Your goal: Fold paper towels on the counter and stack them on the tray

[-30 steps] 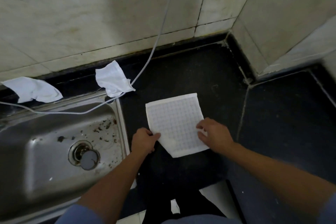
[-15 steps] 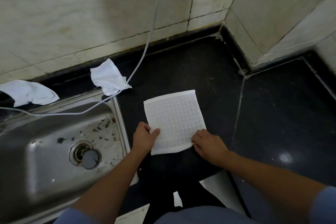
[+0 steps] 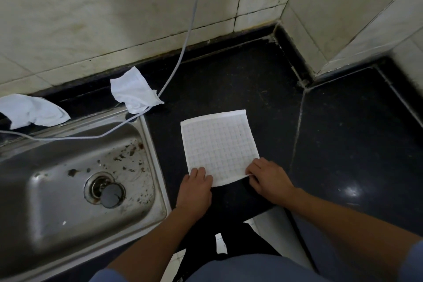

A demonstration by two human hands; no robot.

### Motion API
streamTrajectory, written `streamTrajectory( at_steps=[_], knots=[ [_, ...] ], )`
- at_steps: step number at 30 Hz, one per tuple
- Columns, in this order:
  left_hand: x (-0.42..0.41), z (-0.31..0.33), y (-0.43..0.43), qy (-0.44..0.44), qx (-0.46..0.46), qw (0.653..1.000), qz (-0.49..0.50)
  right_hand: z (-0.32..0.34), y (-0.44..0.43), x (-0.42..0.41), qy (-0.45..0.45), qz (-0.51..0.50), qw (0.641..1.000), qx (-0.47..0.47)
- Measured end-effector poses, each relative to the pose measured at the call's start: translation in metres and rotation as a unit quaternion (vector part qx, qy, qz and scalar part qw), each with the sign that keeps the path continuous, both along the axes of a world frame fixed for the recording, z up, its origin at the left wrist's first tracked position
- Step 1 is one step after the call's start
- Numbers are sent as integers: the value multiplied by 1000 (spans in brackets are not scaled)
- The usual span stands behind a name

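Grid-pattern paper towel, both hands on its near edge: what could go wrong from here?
1. The right hand pinches the near right corner of the white grid-embossed paper towel while the left hand holds the other; an uneven lift could skew the fold.
2. The stainless steel sink beside it has brown debris; a leftward slip could soil the towel.
3. The grey cable runs against the crumpled white towel, so grabbing that one next may snag.
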State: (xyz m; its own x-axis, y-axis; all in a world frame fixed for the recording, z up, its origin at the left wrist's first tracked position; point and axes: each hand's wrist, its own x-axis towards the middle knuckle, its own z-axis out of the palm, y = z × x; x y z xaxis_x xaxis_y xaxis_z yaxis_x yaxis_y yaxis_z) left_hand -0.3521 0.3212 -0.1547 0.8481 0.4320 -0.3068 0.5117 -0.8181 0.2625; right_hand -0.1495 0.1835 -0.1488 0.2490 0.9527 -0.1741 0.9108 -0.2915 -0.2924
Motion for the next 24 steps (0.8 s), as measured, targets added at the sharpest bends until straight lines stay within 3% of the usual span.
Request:
streamTrajectory(
  at_steps=[3,6,11,17,24],
  knots=[
    [-11,-1,9,-4,16,999,-42,-6,-12,1,-35,40,997,-50],
    [-24,4,18,0,-29,998,-59,-7,-19,-1,-17,40,996,-80],
    [-26,24,42,-66,-156,983,77,22,2,16,60,-37,995,-73],
    [23,41,110,-161,-154,947,233,44,77,60,126,-165,978,12],
    [66,8,150,-106,-135,948,267,8,125,84,108,-234,964,-61]
  ],
)
